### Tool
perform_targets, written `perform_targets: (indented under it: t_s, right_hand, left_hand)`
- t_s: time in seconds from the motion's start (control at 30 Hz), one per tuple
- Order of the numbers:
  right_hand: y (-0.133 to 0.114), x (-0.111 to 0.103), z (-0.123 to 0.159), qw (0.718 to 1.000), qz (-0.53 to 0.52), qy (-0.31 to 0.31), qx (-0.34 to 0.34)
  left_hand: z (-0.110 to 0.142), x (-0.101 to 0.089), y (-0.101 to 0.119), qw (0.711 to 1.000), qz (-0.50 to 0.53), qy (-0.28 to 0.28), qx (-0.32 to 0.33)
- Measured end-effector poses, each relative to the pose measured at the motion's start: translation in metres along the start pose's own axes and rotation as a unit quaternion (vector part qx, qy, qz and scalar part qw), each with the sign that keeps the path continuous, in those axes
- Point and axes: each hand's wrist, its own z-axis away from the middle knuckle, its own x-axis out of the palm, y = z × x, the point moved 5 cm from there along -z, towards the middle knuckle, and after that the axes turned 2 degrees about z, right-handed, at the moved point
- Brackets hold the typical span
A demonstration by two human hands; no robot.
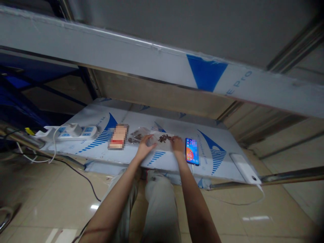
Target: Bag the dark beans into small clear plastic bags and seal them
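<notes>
On the film-covered shelf, a small pile of dark brown pieces (164,138), too small to name exactly, lies between my hands. My left hand (146,147) is curled at the pile's left side, with thumb and fingers around a whitish see-through plastic film (153,139). Left of that hand rests a clear plastic bag (136,135) with more brown pieces inside. My right hand (177,144) reaches the pile's right edge, its fingertips closed together on a brown piece (170,138). Just right of it lies a lit phone (191,151).
A blurred-out flat box (118,136) lies left of the bag. The white power strip (78,132) with plugs and cables sits at the shelf's left end. At the right front edge is a white device (245,168) with a cable. An upper beam (152,60) crosses above the shelf (174,162).
</notes>
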Motion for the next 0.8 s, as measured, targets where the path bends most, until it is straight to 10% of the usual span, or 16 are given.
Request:
perform_targets:
  t_s: [0.2, 0.47, 0.63, 0.8]
  right_hand:
    - [-0.009, -0.006, 0.005, 0.999, -0.019, 0.021, -0.028]
    - [-0.046, -0.029, 0.022, 0.940, -0.340, -0.019, -0.022]
    - [-0.060, -0.038, 0.030, 0.967, -0.245, -0.018, -0.064]
    - [-0.007, -0.028, 0.023, 0.995, -0.084, 0.052, 0.010]
  left_hand:
    - [0.002, 0.005, -0.008, 0.999, 0.032, -0.017, -0.034]
    - [0.006, 0.010, 0.010, 0.998, -0.002, -0.060, 0.012]
    - [0.006, 0.012, 0.013, 0.998, -0.012, -0.055, 0.021]
    - [0.009, 0.012, 0.012, 0.998, -0.013, -0.053, 0.016]
